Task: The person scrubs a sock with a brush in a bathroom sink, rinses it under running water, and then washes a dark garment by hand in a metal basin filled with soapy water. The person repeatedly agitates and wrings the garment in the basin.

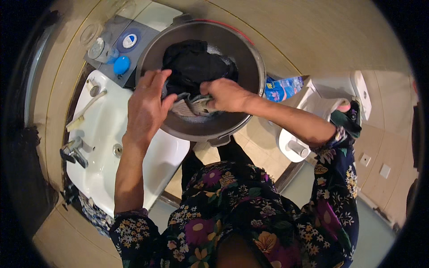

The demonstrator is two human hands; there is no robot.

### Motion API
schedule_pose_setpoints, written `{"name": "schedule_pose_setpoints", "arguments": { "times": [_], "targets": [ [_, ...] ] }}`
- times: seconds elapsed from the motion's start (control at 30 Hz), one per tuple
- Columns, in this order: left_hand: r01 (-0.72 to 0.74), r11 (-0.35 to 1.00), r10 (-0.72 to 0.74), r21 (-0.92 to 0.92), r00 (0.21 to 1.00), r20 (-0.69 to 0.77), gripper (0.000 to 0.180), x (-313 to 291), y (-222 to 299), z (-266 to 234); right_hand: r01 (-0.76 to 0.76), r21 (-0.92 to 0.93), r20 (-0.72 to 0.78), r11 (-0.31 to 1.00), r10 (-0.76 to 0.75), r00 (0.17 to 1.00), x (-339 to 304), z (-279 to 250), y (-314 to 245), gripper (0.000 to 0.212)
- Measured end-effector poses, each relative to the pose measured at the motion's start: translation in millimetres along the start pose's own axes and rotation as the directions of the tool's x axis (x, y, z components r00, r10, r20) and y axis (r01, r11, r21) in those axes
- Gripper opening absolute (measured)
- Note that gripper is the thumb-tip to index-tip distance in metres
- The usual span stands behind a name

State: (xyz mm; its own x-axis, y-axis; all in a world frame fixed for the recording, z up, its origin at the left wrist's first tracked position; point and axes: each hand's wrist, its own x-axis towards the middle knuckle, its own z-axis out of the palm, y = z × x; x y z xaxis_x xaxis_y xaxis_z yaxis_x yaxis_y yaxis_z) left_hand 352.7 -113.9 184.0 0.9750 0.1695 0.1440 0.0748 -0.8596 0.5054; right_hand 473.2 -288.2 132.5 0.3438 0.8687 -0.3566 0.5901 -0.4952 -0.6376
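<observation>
- Far left, one grey counter [145, 27] carries at least two clear containers [99, 50], one round tub [129, 41] with a pale lid and one blue cap [121, 65], all crowded left of the basin.
- Left, one white sink [100, 172] has one tap [77, 152] at its left edge and one brush [87, 111] along its far-left rim; the left forearm crosses above the sink.
- Centre, one large grey basin [249, 62] overlaps the sink's far right edge from above; two handles show on its rim, one far left, one near.
- The left hand [146, 100] is at the basin's near-left side, thumb and fingers apart; its thumb is at the left edge of the striped cloth.
- Inside the basin, one black cloth mass [196, 64] lies in the middle, with room between it and the far and right walls.
- One pale striped cloth [190, 107] lies just nearer, within the basin.
- The right hand [228, 95] has its grip clamped on the striped cloth's right part; its forearm crosses the basin's right rim.
- Right, one blue packet [286, 88] sits just beside that rim, before a white fixture [283, 140] bearing one white cylinder [297, 149].
- Farther right, one dark green cloth [345, 123]; two wall plates [365, 159] beyond.
</observation>
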Motion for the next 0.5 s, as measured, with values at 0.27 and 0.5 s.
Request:
{"name": "schedule_pose_setpoints", "arguments": {
  "times": [0.27, 0.5],
  "targets": [
    [-0.076, 0.996, 0.082, 0.039, 0.983, -0.163, 0.032, -4, -26, 32, 0.161, -0.379, 0.359, 0.911, -0.016, 0.933, 55, 50, 10, 0.037],
    [0.006, 1.0, -0.007, -0.015, 0.991, -0.133, 0.028, 1, -20, 37, 0.077, -0.162, 0.355, 0.984, -0.015, 0.935, 65, 81, 45, 0.032]
  ]
}}
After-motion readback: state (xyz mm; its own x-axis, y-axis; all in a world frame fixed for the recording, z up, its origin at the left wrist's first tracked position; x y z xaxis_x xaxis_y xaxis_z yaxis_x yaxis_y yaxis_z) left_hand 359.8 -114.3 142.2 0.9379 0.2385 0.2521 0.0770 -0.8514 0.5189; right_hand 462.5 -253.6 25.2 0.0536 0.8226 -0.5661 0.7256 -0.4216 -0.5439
